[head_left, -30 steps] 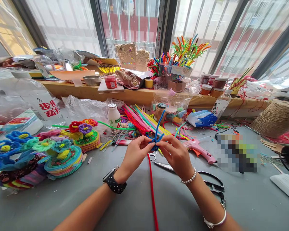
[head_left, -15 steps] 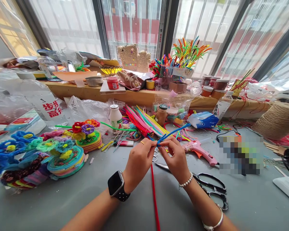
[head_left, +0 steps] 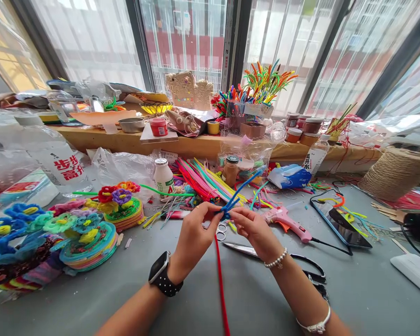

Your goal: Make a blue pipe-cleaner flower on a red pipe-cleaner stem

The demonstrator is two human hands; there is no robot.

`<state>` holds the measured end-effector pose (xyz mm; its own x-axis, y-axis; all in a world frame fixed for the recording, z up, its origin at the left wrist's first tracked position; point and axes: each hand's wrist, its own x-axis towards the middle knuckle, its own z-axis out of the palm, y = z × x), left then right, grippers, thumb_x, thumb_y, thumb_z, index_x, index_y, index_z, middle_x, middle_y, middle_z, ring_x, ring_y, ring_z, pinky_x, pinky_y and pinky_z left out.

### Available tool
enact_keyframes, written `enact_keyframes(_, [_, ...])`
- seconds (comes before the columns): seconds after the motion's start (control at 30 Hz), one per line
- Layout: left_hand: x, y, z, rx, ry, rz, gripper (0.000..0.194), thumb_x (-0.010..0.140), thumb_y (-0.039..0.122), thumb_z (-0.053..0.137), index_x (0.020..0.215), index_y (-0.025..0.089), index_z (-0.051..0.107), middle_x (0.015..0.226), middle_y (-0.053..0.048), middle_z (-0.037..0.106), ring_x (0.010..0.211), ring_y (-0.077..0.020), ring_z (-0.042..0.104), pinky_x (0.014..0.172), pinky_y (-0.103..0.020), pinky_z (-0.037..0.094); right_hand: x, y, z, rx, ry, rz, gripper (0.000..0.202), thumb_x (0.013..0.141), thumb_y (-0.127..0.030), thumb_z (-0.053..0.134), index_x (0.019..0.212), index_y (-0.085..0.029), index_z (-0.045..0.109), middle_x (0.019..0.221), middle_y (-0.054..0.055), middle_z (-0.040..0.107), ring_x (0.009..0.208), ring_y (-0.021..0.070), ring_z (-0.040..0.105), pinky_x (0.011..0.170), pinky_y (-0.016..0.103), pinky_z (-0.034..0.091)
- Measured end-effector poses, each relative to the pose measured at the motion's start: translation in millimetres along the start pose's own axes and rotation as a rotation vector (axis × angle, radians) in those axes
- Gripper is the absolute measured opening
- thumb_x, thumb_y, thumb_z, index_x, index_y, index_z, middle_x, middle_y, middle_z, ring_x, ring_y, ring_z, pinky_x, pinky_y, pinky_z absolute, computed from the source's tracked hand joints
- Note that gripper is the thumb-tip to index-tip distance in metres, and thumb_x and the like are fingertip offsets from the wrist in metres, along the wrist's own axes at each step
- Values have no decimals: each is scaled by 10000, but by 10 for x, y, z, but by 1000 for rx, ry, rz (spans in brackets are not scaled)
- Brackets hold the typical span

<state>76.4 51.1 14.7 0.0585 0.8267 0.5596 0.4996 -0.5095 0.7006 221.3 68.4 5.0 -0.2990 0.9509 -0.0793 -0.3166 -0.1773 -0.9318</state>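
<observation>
A bent blue pipe cleaner (head_left: 234,198) is held up over the grey table, looped at the bottom with its loose ends pointing up and right. My left hand (head_left: 199,231), wearing a watch, pinches the looped part between thumb and forefinger. From the other side, the fingertips of my right hand (head_left: 255,228) close on the same loop. Below them a straight red pipe cleaner (head_left: 221,280) runs along the table toward me. Big black-handled scissors (head_left: 243,249) lie partly under my right wrist, and a small pair of scissors (head_left: 221,231) lies just behind my fingers.
Pipe-cleaner flowers (head_left: 24,228) stand on the left. A pink glue gun (head_left: 289,221) and a phone (head_left: 348,228) lie to the right. Beyond my hands are a bundle of pipe cleaners (head_left: 199,179), a white bottle (head_left: 164,177) and a brown jar (head_left: 230,170). A twine spool (head_left: 395,172) stands far right.
My right fingers have shifted slightly away from the left, so more of the blue loop shows. The blue ends point more steeply upward. The whole view has shifted a little.
</observation>
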Motion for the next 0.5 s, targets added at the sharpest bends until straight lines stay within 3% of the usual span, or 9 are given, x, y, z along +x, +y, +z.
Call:
enact_keyframes(0.17, [31, 15, 6, -280, -79, -252, 149, 704, 286, 538, 772, 153, 545, 658, -2, 582, 602, -116, 557, 540, -218, 452, -12, -46, -2, -129, 27, -60, 220, 610, -340, 656, 618, -137, 572, 513, -56, 394, 452, 43, 248, 426, 211, 146])
enact_keyframes(0.37, [75, 33, -20, -561, -218, -456, 214, 662, 270, 593, 828, 142, 549, 746, -23, 617, 704, -134, 581, 657, -258, 470, -20, -27, 22, 62, -18, 46, 199, 596, -303, 674, 580, -122, 594, 512, -51, 393, 452, 36, 246, 420, 199, 153])
enact_keyframes(0.5, [103, 22, -42, -654, -231, -512, 232, 648, 255, 614, 818, 152, 495, 688, -1, 599, 654, -121, 582, 635, -260, 476, -33, -14, 41, 250, -21, 148, 174, 567, -267, 695, 649, -129, 627, 570, -39, 445, 466, 30, 277, 427, 175, 207])
